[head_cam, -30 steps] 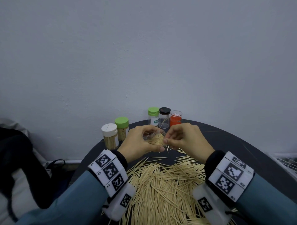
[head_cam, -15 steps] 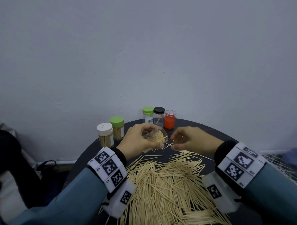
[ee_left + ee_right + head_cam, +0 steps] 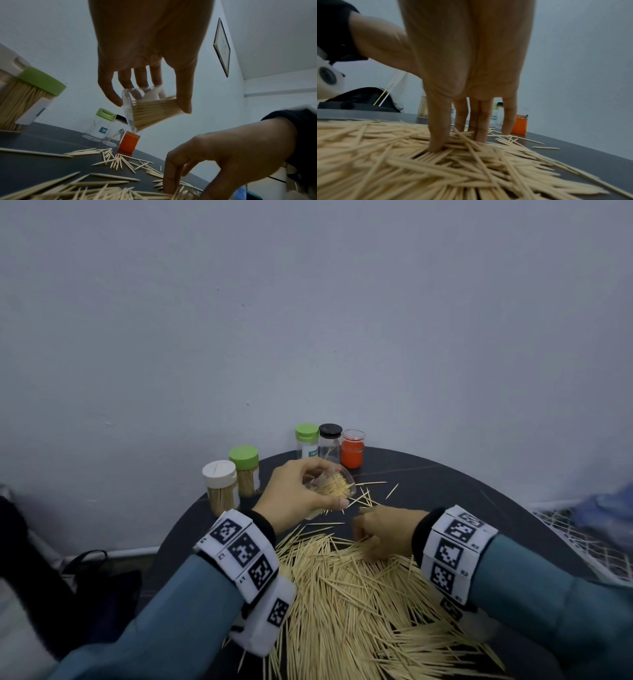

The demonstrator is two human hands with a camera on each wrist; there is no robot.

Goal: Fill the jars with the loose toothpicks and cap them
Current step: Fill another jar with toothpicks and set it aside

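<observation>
My left hand (image 3: 301, 494) grips a clear open jar (image 3: 330, 486) tilted on its side above the table, partly filled with toothpicks (image 3: 154, 112). A big heap of loose toothpicks (image 3: 359, 594) covers the near part of the dark round table (image 3: 445, 484). My right hand (image 3: 380, 530) reaches down into the heap's far edge, its straight fingers (image 3: 440, 129) touching the sticks (image 3: 436, 159); nothing is visibly pinched. Two capped jars full of toothpicks stand at the left: one white-lidded (image 3: 221, 486), one green-lidded (image 3: 245, 469).
At the table's back stand a green-lidded clear jar (image 3: 306, 440), a black-lidded clear jar (image 3: 330, 441) holding a few sticks, and an orange jar (image 3: 352, 448). Stray toothpicks (image 3: 370, 494) lie between them and the heap. A wall is close behind; a dark bag (image 3: 41, 577) sits left.
My right hand left the jar's mouth and dropped back and down onto the toothpick heap. The left hand keeps holding the tilted jar in about the same place.
</observation>
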